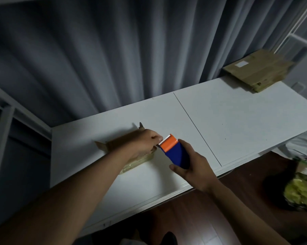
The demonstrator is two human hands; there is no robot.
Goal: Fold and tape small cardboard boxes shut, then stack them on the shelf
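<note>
1. Behind everything hangs a grey curtain [96, 59], matte cloth in deep vertical folds.
2. Below it lies the white table [237, 121], smooth and flat, with a thin dark seam across its top.
3. At the table's far right corner sits a stack of flattened cardboard [257, 71], brown, a pale label on top.
4. Near the table's left-centre lies the small cardboard box [113, 144], one flap jutting left, glossy clear tape on its near side.
5. The left hand [145, 142] rests over that box, fingers curled, fingertips pinching at the dispenser's toothed edge; what they pinch I cannot tell.
6. The right hand [193, 165] grips the tape dispenser [175, 151], blue plastic body, orange head, fingers wrapped round it, thumb beneath.
</note>
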